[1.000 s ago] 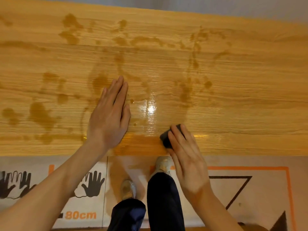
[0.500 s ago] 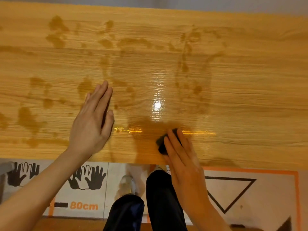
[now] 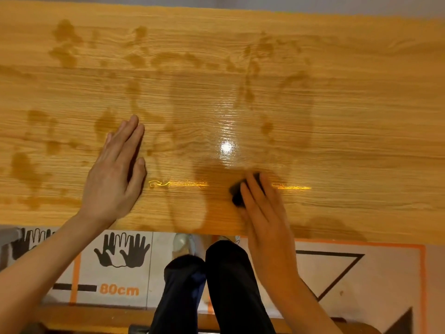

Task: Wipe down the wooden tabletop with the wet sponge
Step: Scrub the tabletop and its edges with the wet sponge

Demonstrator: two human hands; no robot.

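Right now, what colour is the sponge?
Dark, nearly black sponge under the right hand; head view.

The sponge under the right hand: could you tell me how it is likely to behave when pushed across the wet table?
The sponge looks small and low under the right hand, so it is unlikely to tip. The table shines wet, so it probably glides easily. It likely squashes somewhat under pressure.

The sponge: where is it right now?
Head view: the dark sponge lies under the right hand fingers on the wooden tabletop, near its front edge, right of centre.
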